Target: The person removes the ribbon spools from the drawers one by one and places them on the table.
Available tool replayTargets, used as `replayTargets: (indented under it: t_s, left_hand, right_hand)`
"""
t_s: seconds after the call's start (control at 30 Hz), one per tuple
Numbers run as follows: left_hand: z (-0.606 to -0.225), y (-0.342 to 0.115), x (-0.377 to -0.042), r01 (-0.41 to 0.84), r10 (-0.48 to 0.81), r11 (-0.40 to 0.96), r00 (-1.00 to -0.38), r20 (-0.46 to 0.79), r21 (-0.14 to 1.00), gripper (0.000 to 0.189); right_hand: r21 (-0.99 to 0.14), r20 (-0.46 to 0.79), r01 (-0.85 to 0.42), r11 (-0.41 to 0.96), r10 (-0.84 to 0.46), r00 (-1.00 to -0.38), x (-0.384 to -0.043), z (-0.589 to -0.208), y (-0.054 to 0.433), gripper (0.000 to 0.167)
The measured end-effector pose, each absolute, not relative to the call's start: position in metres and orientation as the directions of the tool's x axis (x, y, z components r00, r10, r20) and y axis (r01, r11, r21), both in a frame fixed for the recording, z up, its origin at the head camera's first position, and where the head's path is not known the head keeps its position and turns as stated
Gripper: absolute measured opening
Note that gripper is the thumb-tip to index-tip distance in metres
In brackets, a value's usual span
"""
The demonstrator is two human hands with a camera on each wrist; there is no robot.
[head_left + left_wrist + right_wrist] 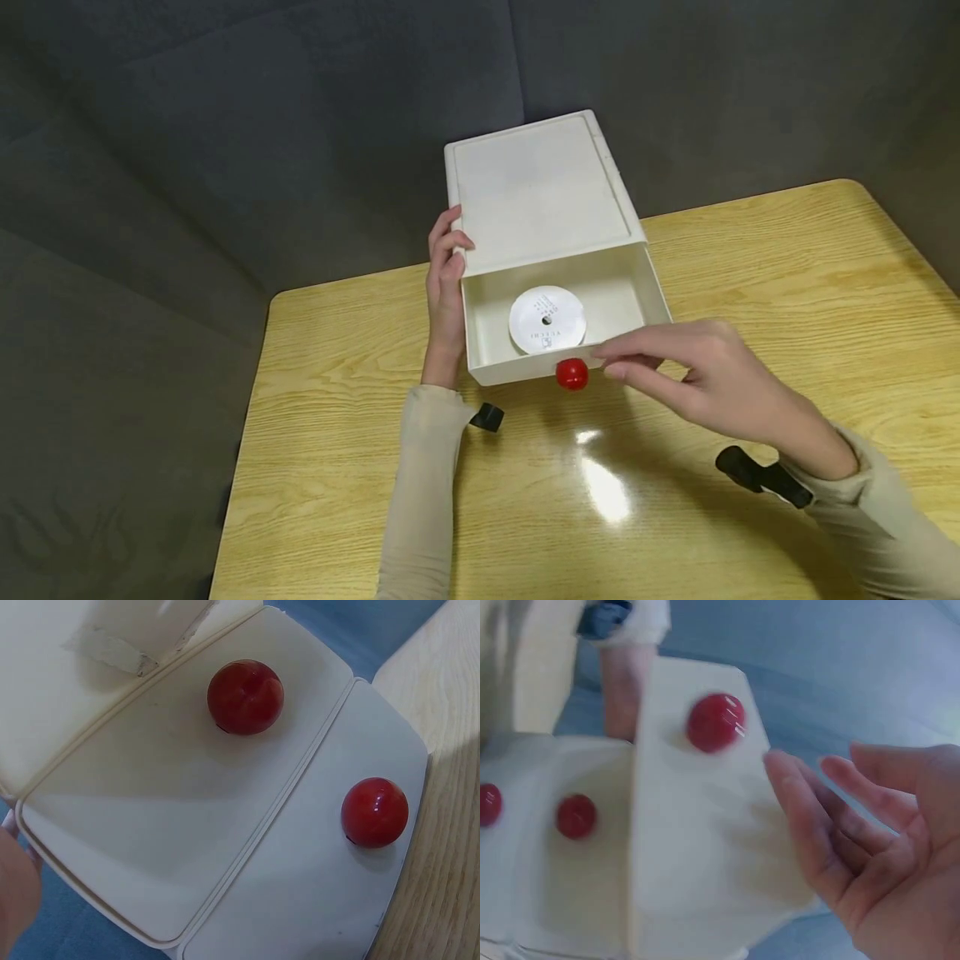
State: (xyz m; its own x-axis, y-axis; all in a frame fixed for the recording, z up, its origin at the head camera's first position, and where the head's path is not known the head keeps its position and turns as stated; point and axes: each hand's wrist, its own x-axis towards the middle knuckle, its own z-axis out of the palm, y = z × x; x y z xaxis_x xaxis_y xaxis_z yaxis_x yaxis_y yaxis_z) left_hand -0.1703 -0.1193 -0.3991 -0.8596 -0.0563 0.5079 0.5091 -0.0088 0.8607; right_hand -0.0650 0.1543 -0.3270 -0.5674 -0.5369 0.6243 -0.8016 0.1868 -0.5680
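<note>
A white drawer cabinet (pixel 540 187) stands on the table with its upper drawer (pixel 615 296) pulled out. Inside that drawer lies a round white disc (pixel 558 312) with a small centre hole and printed marks. Red ball-shaped knobs sit on the drawer fronts; the pulled-out drawer carries one red knob (pixel 572 374). My left hand (pixel 446 287) rests against the cabinet's left side, fingertips at its top edge. My right hand (pixel 697 375) is just right of the knob, fingertips by the drawer's front edge, thumb apart from the fingers in the right wrist view, nothing held.
Two lower drawers, each with a red knob (pixel 245 697), are closed below. The wooden table (pixel 322 433) spreads to both sides and in front. A dark grey cloth (pixel 337 125) hangs behind. Black wrist straps (pixel 487 417) show at both sleeves.
</note>
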Motion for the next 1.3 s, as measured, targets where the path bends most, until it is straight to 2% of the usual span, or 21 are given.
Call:
replayTargets:
  t_s: [0.1, 0.2, 0.23, 0.37, 0.5, 0.77, 1.17, 1.3]
  left_hand:
    - [-0.398, -0.119, -0.170, 0.515, -0.059, -0.006, -0.856, 0.514, 0.857, 0.014]
    - [-0.397, -0.119, -0.170, 0.518, -0.062, -0.004, -0.854, 0.517, 0.855, 0.014]
    - [-0.397, -0.119, -0.169, 0.516, -0.062, -0.005, -0.855, 0.515, 0.856, 0.014]
    - [-0.398, -0.119, -0.169, 0.503, -0.061, -0.012, -0.863, 0.502, 0.864, 0.013]
    - [-0.399, -0.119, -0.170, 0.495, -0.064, -0.021, -0.868, 0.493, 0.869, 0.014]
    - [-0.399, -0.118, -0.170, 0.510, -0.065, -0.025, -0.859, 0.508, 0.860, 0.013]
    - [-0.397, -0.116, -0.166, 0.496, -0.062, -0.021, -0.867, 0.494, 0.868, 0.014]
    - [-0.396, -0.116, -0.166, 0.498, -0.059, -0.022, -0.866, 0.496, 0.867, 0.013]
  right_hand:
    - [-0.571, 0.665, -0.802, 0.173, -0.476, -0.576, -0.073, -0.317, 0.162, 0.035]
    - [-0.597, 0.631, -0.772, 0.218, -0.467, -0.620, -0.083, -0.308, 0.166, 0.015]
    - [-0.608, 0.606, -0.756, 0.244, -0.472, -0.640, -0.086, -0.305, 0.167, 0.016]
    - [-0.603, 0.526, -0.722, 0.338, -0.512, -0.679, -0.100, -0.299, 0.166, 0.040]
    - [-0.573, 0.499, -0.748, 0.336, -0.581, -0.643, -0.117, -0.302, 0.162, 0.044]
    - [-0.572, 0.352, -0.751, 0.331, -0.728, -0.589, -0.135, -0.306, 0.152, 0.036]
    - [-0.546, 0.182, -0.765, 0.343, -0.842, -0.507, -0.146, -0.306, 0.139, 0.043]
    - [-0.518, 0.165, -0.795, 0.316, -0.875, -0.455, -0.148, -0.304, 0.136, 0.046]
